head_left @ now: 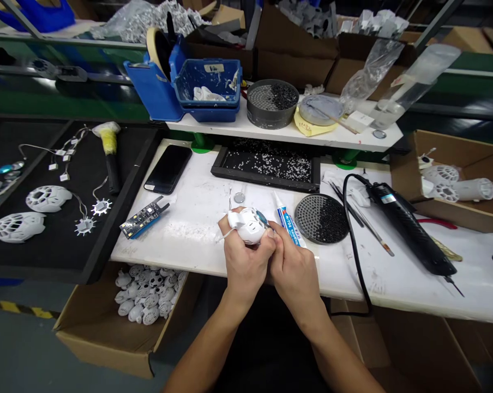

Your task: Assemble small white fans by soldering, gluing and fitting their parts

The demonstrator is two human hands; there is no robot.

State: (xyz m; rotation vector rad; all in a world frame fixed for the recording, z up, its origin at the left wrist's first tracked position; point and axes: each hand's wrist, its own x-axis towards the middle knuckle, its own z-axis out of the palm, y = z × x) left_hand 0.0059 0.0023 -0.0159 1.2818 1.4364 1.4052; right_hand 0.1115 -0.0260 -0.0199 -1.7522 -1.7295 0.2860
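"Two hands, 1 white shell [252, 230] in the head view, yes? Where's it at?"

"Held over the table [181, 252], nr the front edge. L hand [245, 263] is clamped round its left + underside. R hand [290, 257] is clamped on its RH side, thumb + index by the blue-gray disc [262, 218]. Can't tell if a tiny pc is pinched in there too."

"Main risk?"

"Slip, I'd say. Shell's rounded, looks smooth; if the R hand pushes harder than the L hand braces, it could pop out, poss. off the edge."

"And the thin wire [224, 236]?"

"Sticks out left, by the L hand's fingers. Shift grip w/o looking + it could get tugged loose."

"What abt the glue tube [286, 217]?"

"K-704, lying just beyond the R hand, nozzle pointing away. Can't tell if it's capped. If not, a knuckle bump might smear glue."

"The round tray [306, 217]?"

"Just R of the tube, lots of black bits [331, 220] in it. Forearm swing = spill, prob. The cord [345, 203] from the black tool [412, 229] loops right beside it + hangs past the edge; a snag could drag things."

"Clear disc [239, 197]?"

"Small, loose-looking, beyond the shell. Easy to flick away w/ a careless reach."
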